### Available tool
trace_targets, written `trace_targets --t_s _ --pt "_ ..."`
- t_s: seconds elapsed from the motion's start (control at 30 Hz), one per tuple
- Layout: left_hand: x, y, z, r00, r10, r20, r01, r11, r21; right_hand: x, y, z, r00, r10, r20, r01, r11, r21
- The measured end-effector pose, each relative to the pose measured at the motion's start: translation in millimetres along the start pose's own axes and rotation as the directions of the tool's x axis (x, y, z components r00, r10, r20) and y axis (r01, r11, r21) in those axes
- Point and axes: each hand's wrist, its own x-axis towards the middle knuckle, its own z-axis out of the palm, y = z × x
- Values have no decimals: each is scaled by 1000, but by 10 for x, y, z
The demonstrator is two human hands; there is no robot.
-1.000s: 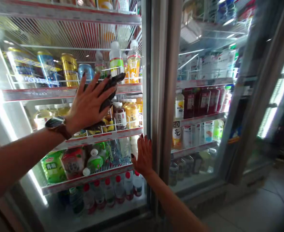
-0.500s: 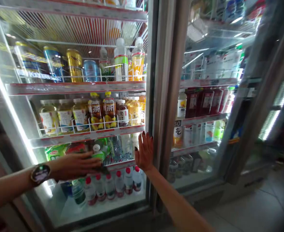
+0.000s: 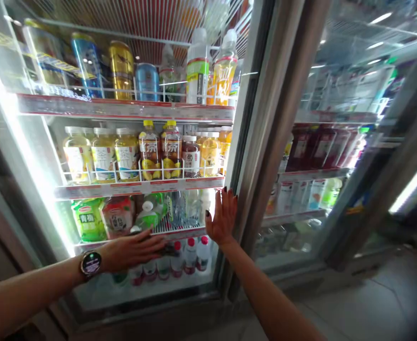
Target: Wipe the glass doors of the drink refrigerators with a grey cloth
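- Left hand [image 3: 132, 250]: open, fingertips pressing a dark cloth [image 3: 168, 249] against the glass cooler door [image 3: 208, 284], low down, before the water bottles [image 3: 190, 255]
- Right hand [image 3: 222, 217]: open, palm flat on that door, just beside its metal frame [image 3: 265, 142]

Lower cooler shelf [image 3: 180, 233]: drink pouches [image 3: 87, 220]. Middle shelf [image 3: 137, 188]: bottled teas [image 3: 104, 154] in row. Upper shelf [image 3: 123, 110]: cans [image 3: 121, 71].

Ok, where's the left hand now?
In the head view, the left hand lies flat on the glass door, low and left of centre, left of the right hand and just short of the red-capped water bottles.
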Motion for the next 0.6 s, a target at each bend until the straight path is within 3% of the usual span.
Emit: trace_targets --t_s 0.07,0.1,0.17,0.27,0.3,0.37,0.43,0.47,0.53,0.6 --pt "-326 54 19 993 118 14 -117 991 -66 0 0 -7 1000 -4 13 4 1000 2" --pt "-452 -55 -59 989 146 14 -145 986 -89 0 -1 -11 1000 -1 20 1 1000 2" --pt "-581 -491 -360 993 115 39 -110 988 -110 2 -4 -20 999 7 37 -8 1000 6" --pt "-463 -1345 -950 979 -199 32 200 979 -42 6 -8 -31 1000 9 27 -9 1000 8" --pt "-371 -1578 -1112 938 -346 -27 346 938 10 7 -8 -32 1000 2 17 -3 1000 9" --pt "-181 -1838 -1299 849 -508 -146 522 850 72 3 -4 -27 1000 -6 1 6 1000 9" --pt "-53 -1765 -1263 795 -567 -214 596 795 109 -11 5 -16 1000 -5 -1 5 1000 5" --pt "-27 -1611 -1165 798 -561 -221 593 797 118 -21 12 -9 1000 -4 2 4 1000 2" --pt "-59 -1139 -849 855 -486 -179 510 851 124 -40 26 3 1000 0 11 0 1000 -6" --pt "-190 -585 -477 944 -321 -74 327 939 109 -49 35 8 1000 -1 17 1 1000 -6"
